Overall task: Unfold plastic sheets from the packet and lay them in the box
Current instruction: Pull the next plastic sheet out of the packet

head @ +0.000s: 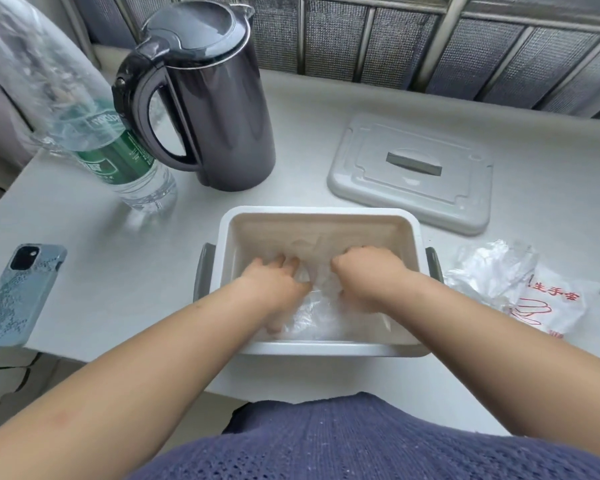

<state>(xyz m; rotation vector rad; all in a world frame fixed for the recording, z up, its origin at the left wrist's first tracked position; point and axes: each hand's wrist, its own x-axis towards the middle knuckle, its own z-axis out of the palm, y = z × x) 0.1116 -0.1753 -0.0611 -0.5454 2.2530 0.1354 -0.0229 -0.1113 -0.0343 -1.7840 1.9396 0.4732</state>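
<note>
A white rectangular box (321,214) with grey side handles stands on the table in front of me. Both my hands are inside it. My left hand (274,280) presses flat on a clear plastic sheet (314,315) lying on the box floor, fingers stretched forward. My right hand (366,271) lies beside it on the same sheet, its fingers bent down into the plastic; whether they pinch it I cannot tell. The packet (548,301), white with red print, lies right of the box with crumpled clear sheets (492,268) spilling from it.
The box's grey lid (413,173) lies at the back right. A dark kettle (208,98) and a green-labelled water bottle (118,157) stand at the back left. A phone (21,292) lies near the left table edge. A window grille runs behind.
</note>
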